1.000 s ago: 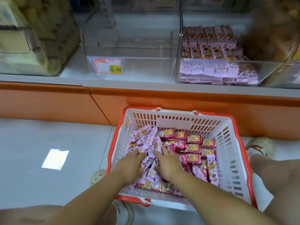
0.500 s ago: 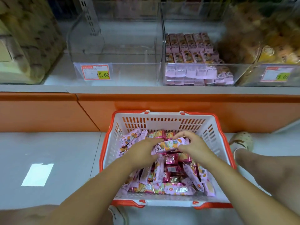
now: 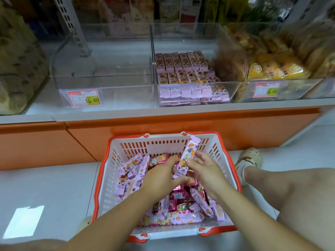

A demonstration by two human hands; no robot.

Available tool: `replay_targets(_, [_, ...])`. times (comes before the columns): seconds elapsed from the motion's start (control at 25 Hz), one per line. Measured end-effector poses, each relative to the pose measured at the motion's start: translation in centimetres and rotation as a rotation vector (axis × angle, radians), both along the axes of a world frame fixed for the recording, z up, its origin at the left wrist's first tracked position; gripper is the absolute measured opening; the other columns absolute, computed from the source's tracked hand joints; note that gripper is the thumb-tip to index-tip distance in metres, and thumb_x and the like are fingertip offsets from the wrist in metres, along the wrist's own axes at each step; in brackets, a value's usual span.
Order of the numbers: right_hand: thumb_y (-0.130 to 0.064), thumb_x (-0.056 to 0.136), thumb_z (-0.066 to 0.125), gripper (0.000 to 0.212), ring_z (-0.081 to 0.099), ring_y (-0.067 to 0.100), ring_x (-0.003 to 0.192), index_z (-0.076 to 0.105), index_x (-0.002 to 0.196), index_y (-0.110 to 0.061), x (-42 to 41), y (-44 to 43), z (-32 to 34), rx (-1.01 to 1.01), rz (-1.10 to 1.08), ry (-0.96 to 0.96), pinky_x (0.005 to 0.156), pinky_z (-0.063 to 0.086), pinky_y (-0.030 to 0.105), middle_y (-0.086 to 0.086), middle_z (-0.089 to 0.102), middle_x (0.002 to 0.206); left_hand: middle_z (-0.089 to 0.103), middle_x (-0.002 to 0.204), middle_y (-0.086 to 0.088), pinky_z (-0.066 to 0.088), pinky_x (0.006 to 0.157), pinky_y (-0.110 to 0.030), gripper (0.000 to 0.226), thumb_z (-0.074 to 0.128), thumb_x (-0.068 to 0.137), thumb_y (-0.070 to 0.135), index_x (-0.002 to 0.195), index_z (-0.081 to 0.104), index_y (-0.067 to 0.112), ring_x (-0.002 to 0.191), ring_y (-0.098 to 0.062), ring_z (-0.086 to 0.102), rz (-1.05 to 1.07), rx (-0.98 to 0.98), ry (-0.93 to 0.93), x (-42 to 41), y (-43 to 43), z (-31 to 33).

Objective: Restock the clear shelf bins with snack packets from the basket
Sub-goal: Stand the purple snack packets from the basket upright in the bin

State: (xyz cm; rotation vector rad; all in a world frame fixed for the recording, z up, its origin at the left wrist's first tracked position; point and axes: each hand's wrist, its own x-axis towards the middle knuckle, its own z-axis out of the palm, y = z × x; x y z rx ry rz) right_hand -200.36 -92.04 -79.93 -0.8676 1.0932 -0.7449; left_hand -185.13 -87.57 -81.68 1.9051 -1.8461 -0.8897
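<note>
A white basket with an orange rim (image 3: pixel 101 180) stands on the floor below the shelf, holding several pink and magenta snack packets (image 3: pixel 183 205). Both hands hover over its middle with one long pink packet (image 3: pixel 190 151) standing upright between them. My left hand (image 3: pixel 159 176) curls round its lower end. My right hand (image 3: pixel 206 169) pinches it at mid-length with the thumb in front. On the shelf above, a clear bin (image 3: pixel 108 80) with a 15.60 price tag has nothing in it. The clear bin (image 3: pixel 233 95) to its right holds rows of pink packets.
An orange shelf base (image 3: pixel 163 127) runs behind the basket. Further bins of bagged snacks sit at far left (image 3: pixel 16 69) and right (image 3: pixel 275 69). A bent leg (image 3: pixel 290 192) and a sandalled foot (image 3: pixel 250 158) are right of the basket. Pale floor tiles (image 3: pixel 45 187) lie to the left.
Both hands rose from digging among the packets and lifted one pink packet. It has turned from lying crosswise between the hands to standing upright. The view tilted up toward the shelf.
</note>
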Motion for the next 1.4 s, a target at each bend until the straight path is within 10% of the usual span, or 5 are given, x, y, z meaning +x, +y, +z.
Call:
replay_targets(0.44, [0.002, 0.090, 0.059, 0.046, 0.072, 0.010, 0.083, 0.050, 0.120, -0.031, -0.6, -3.0, 4.6, -0.259, -0.080, 0.055, 0.066, 0.055, 0.022, -0.010, 0.074, 0.085, 0.062, 0.082, 0.014, 0.053, 0.071, -0.029, 0.055, 0.060, 0.086, 0.054, 0.137, 0.040, 0.045, 0.072, 0.000, 0.059, 0.038, -0.126, 0.136, 0.6, -2.9, 4.7])
replay_targets(0.8, [-0.011, 0.087, 0.068, 0.040, 0.066, 0.012, 0.089, 0.061, 0.126, -0.017, -0.5, -17.7, 19.5, -0.843, -0.136, 0.654, 0.080, 0.058, 0.036, -0.015, 0.063, 0.093, 0.045, 0.143, -0.001, 0.032, 0.108, -0.032, 0.056, 0.055, 0.092, 0.039, 0.143, 0.041, 0.019, 0.129, -0.019, 0.041, 0.156, -0.774, -0.368, 9.0, -12.0, 16.0])
replay_targets(1.0, [-0.015, 0.088, 0.063, 0.022, 0.062, 0.026, 0.088, 0.067, 0.109, -0.010, 1.7, -23.7, 17.7, -0.657, 0.238, 1.576, 0.072, 0.050, 0.032, 0.009, 0.068, 0.103, 0.031, 0.155, 0.000, 0.030, 0.111, -0.037, 0.070, 0.024, 0.090, 0.059, 0.151, 0.024, 0.024, 0.138, -0.022, 0.036, 0.031, -0.662, -0.457, 11.8, -13.6, 14.0])
replay_targets(1.4, [-0.023, 0.096, 0.057, 0.034, 0.060, 0.027, 0.107, 0.061, 0.126, -0.007, 2.6, -24.8, 16.1, -0.391, 0.472, 1.601, 0.079, 0.045, 0.029, 0.012, 0.064, 0.121, 0.032, 0.155, 0.004, 0.038, 0.105, -0.040, 0.069, 0.022, 0.089, 0.063, 0.151, 0.016, 0.034, 0.136, -0.020, 0.038, 0.046, -0.631, -0.469, 11.9, -13.7, 13.3])
